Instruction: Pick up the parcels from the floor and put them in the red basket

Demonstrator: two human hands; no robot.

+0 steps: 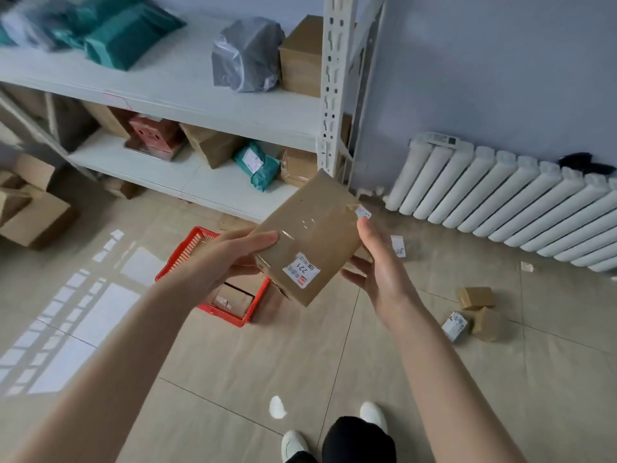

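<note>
I hold a flat brown cardboard parcel (309,237) with a white label in the air with both hands. My left hand (230,257) grips its left edge, thumb on top. My right hand (377,265) grips its right edge, thumb on the upper corner. The parcel hangs above the right side of the red basket (182,253), which stands on the tiled floor with a few brown parcels inside. To the right on the floor lie two small brown boxes (475,297) (487,324) and a white-labelled parcel (454,325).
A white shelf rack (207,95) with boxes and bagged parcels stands behind the basket. A white radiator (500,202) runs along the right wall. Open cardboard boxes (30,208) sit at far left. Paper scraps (398,246) lie near the radiator. My feet (293,444) are at the bottom.
</note>
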